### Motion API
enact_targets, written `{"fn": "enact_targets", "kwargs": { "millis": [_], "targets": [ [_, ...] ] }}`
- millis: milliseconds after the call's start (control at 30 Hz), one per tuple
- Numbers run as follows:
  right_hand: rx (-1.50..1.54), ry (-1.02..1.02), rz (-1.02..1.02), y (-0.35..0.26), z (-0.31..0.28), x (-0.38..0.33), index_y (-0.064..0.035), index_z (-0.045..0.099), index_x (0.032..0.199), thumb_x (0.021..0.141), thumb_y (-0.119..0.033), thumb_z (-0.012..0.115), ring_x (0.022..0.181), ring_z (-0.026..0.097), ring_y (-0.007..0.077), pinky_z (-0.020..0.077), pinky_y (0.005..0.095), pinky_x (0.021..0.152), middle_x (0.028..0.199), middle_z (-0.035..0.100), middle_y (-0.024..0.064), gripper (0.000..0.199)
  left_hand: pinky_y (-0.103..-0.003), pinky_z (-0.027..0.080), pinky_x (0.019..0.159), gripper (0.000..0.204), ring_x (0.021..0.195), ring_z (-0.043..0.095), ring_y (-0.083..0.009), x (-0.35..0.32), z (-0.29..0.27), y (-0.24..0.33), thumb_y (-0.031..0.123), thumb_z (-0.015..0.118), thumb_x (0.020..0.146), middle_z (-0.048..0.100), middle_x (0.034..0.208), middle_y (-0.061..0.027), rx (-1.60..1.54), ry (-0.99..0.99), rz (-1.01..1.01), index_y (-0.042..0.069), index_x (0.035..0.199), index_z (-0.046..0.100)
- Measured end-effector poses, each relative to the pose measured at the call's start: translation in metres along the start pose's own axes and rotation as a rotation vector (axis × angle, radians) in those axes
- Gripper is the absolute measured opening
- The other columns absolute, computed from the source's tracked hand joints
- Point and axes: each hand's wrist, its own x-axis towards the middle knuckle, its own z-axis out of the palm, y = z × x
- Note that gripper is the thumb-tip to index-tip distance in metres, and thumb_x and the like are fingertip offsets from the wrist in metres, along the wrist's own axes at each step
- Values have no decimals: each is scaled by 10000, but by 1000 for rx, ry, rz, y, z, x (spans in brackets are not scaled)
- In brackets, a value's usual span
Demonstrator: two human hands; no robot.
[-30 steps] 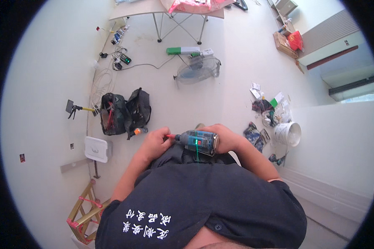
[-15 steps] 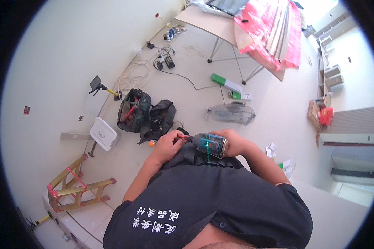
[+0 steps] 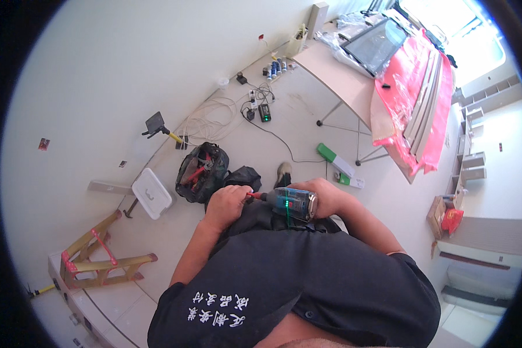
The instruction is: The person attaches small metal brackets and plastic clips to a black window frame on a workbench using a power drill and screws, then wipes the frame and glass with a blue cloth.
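Observation:
In front of my waist, my right hand (image 3: 325,196) is wrapped round the handle of a blue-and-black cordless drill (image 3: 297,203), which lies level and points left. A thin red bit (image 3: 256,196) sticks out of its dark nose. My left hand (image 3: 229,203) is closed at the far end of that bit, fingers pinching it; its very tip is hidden by the fingers. Green light shows on the drill's body. The drill's grip is mostly covered by my right hand.
Ahead on the floor sit a black tool bag (image 3: 206,177) and a dark bag (image 3: 243,178). Left are a white lidded box (image 3: 152,193) and a folding ladder (image 3: 107,264). A trestle table (image 3: 336,72) with pink-wrapped strips stands ahead right; cables (image 3: 211,116) lie by the wall.
The view has shifted, so the room's things appear lower and further right, and a shoe shows ahead. Both hands keep their hold; the drill has barely moved against my body.

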Motion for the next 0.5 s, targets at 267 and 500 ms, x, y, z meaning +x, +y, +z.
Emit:
{"fn": "enact_targets", "kwargs": {
  "millis": [267, 500],
  "targets": [
    [112, -34, -83, 49, -85, 123, -90, 662, 1285, 642, -188, 773, 978, 690, 432, 555, 468, 866, 1037, 734, 212, 660, -464, 540, 713, 142, 844, 694, -359, 103, -30, -76, 97, 642, 885, 709, 887, -136, 90, 50, -24, 83, 1024, 664],
    [60, -4, -155, 115, -202, 238, -102, 647, 1305, 668, -221, 805, 970, 695, 423, 555, 473, 853, 1042, 735, 205, 667, -474, 530, 681, 137, 808, 683, -346, 253, -53, -158, 94, 633, 869, 687, 826, -121, 264, 44, -32, 101, 1001, 670]
  ]
}}
